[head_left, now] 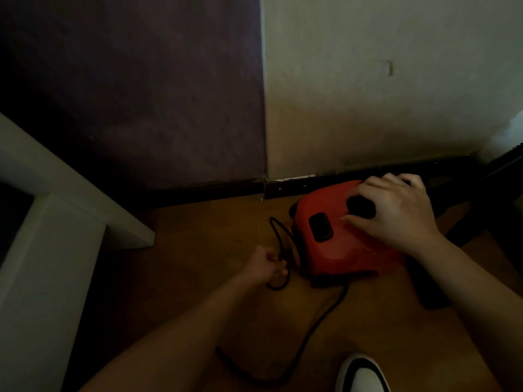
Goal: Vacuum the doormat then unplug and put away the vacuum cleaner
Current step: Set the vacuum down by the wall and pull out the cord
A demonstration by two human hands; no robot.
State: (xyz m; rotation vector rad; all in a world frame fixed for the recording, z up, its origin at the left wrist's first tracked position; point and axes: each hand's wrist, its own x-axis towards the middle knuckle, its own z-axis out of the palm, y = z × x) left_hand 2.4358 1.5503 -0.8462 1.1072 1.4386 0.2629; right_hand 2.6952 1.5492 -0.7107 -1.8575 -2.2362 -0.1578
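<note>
Shoe (363, 374), then left grip (264, 267) tight round cord (319, 321), right grip (396, 210) splayed on wall-side vacuum (339, 250).

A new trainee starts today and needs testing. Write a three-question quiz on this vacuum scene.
1. True or false: the left hand has its grip on the black cord beside the vacuum cleaner.
2. The right hand rests on: A) the wall, B) the top of the vacuum cleaner, C) the white shoe.
3. Fill the blank: the vacuum cleaner's body is coloured ____.

Key: 1 true; 2 B; 3 red.
</note>
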